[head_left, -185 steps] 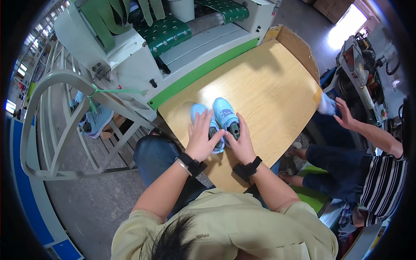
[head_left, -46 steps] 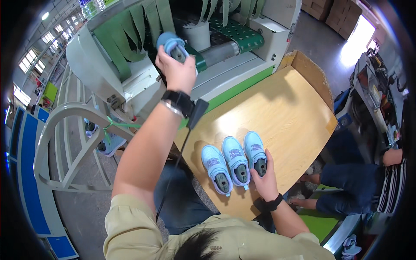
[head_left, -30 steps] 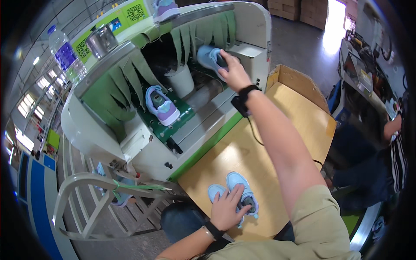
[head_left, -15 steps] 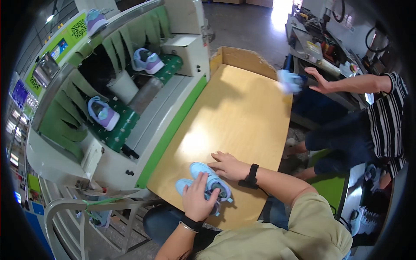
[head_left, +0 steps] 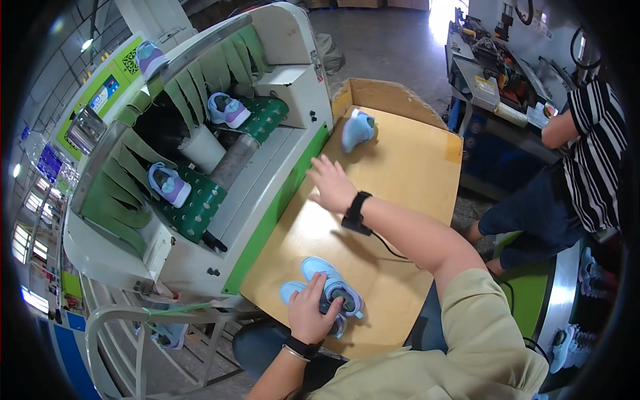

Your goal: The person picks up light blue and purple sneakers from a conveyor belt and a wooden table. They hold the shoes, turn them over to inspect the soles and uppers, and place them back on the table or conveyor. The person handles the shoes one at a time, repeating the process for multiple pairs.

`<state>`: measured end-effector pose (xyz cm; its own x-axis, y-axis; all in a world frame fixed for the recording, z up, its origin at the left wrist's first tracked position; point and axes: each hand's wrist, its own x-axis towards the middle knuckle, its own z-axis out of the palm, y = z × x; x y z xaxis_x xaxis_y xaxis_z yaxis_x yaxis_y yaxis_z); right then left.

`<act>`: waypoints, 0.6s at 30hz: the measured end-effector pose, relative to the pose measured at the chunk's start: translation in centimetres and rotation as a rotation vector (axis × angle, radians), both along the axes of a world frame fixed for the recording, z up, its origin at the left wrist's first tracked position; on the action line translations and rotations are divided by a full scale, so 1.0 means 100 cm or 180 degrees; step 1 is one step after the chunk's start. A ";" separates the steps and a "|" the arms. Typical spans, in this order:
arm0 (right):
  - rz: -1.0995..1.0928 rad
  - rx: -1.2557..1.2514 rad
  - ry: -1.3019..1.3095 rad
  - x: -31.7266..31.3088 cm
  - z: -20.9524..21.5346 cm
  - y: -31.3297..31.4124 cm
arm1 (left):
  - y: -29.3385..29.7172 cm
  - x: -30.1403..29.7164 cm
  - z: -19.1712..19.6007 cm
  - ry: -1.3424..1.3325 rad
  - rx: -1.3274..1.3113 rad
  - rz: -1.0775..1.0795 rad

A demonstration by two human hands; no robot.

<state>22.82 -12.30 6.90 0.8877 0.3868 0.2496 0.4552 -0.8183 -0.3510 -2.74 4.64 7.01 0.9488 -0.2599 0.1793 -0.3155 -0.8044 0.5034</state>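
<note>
Left hand [head_left: 309,316] rests on the shoe pair [head_left: 316,267] near the tabletop's [head_left: 413,207] front, grip unclear; right hand [head_left: 337,189], fingers spread and empty, had best meet the lone shoe [head_left: 359,131] toward its back softly

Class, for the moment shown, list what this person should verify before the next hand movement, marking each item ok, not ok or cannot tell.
1. Left hand on the paired blue shoes: ok, touching them.
2. Right hand free: ok, fingers spread, nothing held.
3. Right hand touching the far blue shoe: not ok, they are apart.
4. Far blue shoe settled on the table: cannot tell, contact unclear.
5. Shoe on each green belt: ok, one apiece.
</note>
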 end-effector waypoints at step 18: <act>-0.1425 0.1847 0.1171 0.066 -0.105 -0.116 | 0.001 0.002 -0.003 -0.0065 -0.0112 0.0066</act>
<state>29.46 -23.95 -3.60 0.9915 -0.1247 -0.0361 -0.0981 -0.5376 -0.8375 -2.56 4.76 6.73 0.9500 -0.2335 0.2074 -0.3095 -0.7928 0.5251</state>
